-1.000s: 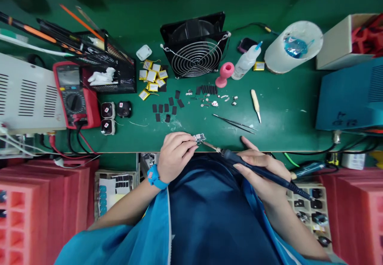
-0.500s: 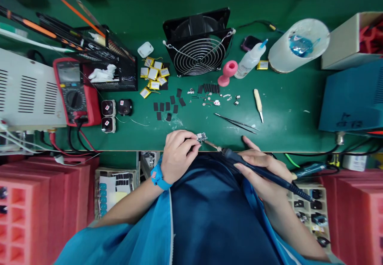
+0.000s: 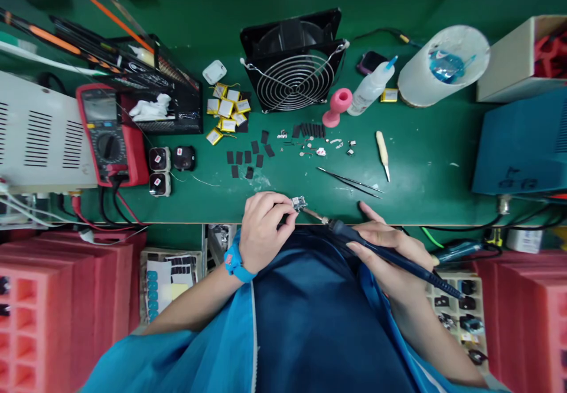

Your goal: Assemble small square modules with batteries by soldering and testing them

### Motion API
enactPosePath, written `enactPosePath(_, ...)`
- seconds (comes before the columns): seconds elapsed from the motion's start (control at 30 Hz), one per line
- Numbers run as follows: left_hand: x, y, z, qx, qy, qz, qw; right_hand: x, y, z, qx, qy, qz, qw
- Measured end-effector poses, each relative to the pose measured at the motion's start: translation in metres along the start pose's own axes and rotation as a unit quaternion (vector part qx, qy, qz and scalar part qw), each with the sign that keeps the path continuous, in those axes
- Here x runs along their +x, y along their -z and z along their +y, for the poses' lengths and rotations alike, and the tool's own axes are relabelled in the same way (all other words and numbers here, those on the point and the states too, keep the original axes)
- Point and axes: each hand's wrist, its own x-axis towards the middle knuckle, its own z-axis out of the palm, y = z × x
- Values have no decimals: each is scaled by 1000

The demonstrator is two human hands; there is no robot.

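Observation:
My left hand point(image 3: 267, 221), with a blue band at the wrist, pinches a small circuit board point(image 3: 299, 203) just above the bench's front edge. In my right hand point(image 3: 390, 245) is a soldering iron point(image 3: 354, 236), its dark handle slanting down to the right. The iron's tip points left and meets or nearly meets the board's lower right edge; I cannot tell if they touch. Beyond the hands lie black tweezers point(image 3: 349, 182) and a cream-handled small blade tool point(image 3: 383, 155). Tiny parts point(image 3: 321, 152) and black foam pieces point(image 3: 248, 158) are scattered farther back.
A black fan point(image 3: 292, 62) stands at the back, beside yellow-edged battery cells point(image 3: 225, 108). A red multimeter point(image 3: 110, 139) and black organizer point(image 3: 177, 106) are left. A white bottle point(image 3: 370, 88), pink stand point(image 3: 339, 107), white tub point(image 3: 419, 74) and blue machine point(image 3: 522, 145) are right.
Both hands, the circuit board and the soldering iron hold almost the same position. Only a very slight shift of the whole view shows.

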Motion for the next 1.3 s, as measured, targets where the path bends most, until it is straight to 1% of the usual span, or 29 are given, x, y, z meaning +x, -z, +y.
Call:
enactPosePath(0.2, 1, 0, 2, 0, 4, 2, 1000, -1, 0, 0, -1, -5, 5, 1000)
enactPosePath(0.53, 1, 1, 2, 4, 4, -5, 1000, -1, 0, 0, 2, -6, -5, 1000)
enactPosePath(0.87, 2, 3, 5, 3, 10, -15, 1000, -2, 2, 2, 9, -9, 10, 1000)
enactPosePath(1.3, 2, 6, 1, 2, -8, -32, 999, 0, 1, 1, 5, -6, 3, 1000)
